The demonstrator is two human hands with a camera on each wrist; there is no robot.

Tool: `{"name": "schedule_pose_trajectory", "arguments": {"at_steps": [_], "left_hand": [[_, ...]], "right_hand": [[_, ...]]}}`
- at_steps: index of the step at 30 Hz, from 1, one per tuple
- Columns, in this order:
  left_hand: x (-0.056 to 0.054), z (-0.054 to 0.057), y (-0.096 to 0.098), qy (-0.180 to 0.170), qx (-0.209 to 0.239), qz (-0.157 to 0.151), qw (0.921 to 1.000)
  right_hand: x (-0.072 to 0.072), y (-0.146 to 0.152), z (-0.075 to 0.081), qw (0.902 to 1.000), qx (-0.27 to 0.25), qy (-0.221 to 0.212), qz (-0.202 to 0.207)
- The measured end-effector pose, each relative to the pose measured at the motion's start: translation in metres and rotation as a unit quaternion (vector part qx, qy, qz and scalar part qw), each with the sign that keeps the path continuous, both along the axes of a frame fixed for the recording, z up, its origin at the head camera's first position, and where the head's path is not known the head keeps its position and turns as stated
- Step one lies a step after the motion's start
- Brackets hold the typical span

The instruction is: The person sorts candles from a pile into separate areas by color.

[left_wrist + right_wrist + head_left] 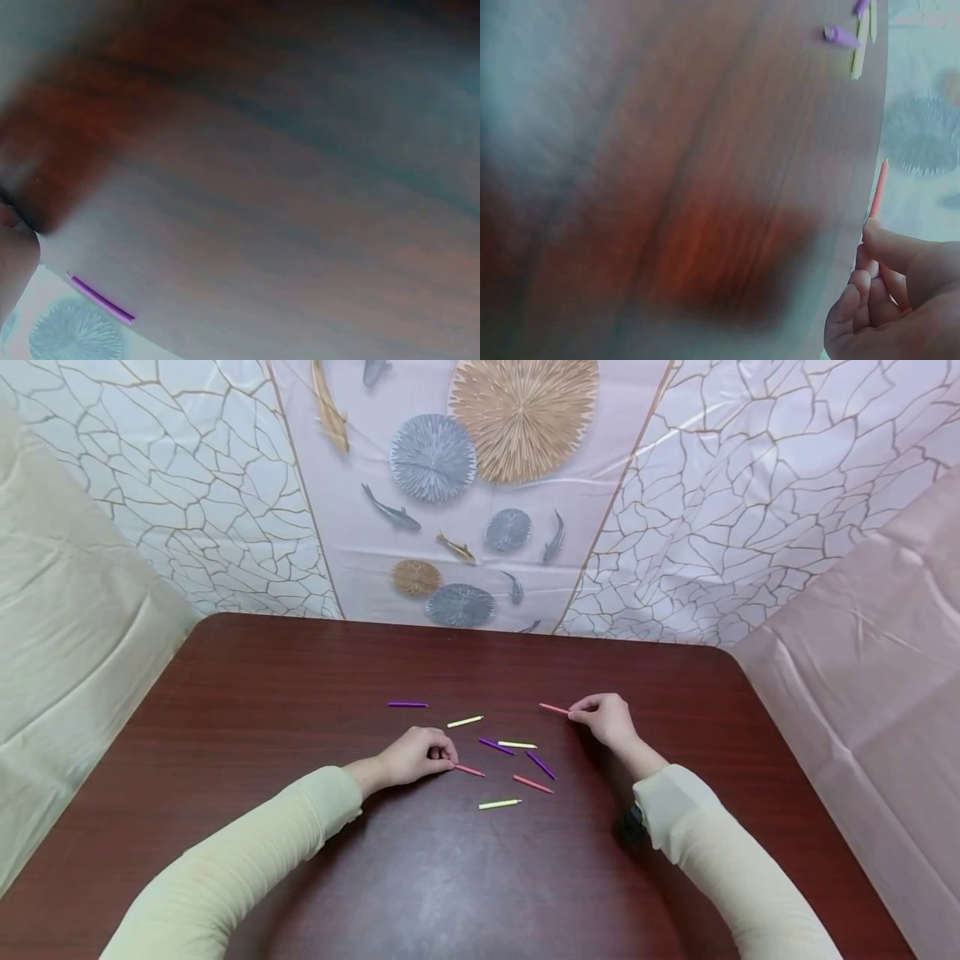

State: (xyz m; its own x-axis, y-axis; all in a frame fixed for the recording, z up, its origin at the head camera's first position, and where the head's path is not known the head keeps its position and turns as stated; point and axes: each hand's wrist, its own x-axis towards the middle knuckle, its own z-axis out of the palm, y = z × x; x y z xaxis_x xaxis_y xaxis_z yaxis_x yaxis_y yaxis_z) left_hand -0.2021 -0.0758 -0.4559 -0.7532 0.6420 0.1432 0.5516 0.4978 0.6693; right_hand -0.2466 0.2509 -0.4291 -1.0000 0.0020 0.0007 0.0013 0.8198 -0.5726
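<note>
On a glossy brown tabletop (442, 868), patterned cloth (480, 493) behind, hands (415, 755) (607, 723) pinching red sticks (470, 771) (554, 708)

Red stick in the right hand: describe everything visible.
The red stick is slim, tapering to a narrow tip; its material is unclear. The right hand pinches it, hiding part; in the head view its tip points left and it is rightmost, apart from the other sticks. Contact with the table is unclear.

Reddish-brown table (247, 710), closed in on three sides
Behind it, a backdrop (525, 585) printed with fish (405, 520) and radiating discs (432, 458) runs between gold-veined white panels (217, 485); creased plain sheets (855, 627) flank both sides; pale glare (450, 885) lies on the table's near half.
</note>
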Motion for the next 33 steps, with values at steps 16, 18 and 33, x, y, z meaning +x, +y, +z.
{"name": "schedule_pose_trajectory", "arguments": {"at_steps": [16,18,33], "left_hand": [[0.001,-0.003,-0.001,0.005,0.000,0.001,1.0000],[0.000,-0.003,-0.002,0.005,0.000,0.001,1.0000],[0.001,-0.003,0.000,0.007,0.000,0.004,1.0000]], "right_hand": [[-0.012,0.004,-0.011,0.9996,0.001,-0.017,-0.021],[-0.013,0.003,-0.011,0.9997,0.002,-0.012,-0.019],[-0.001,0.005,-0.007,0.9993,-0.030,-0.005,-0.021]]}}
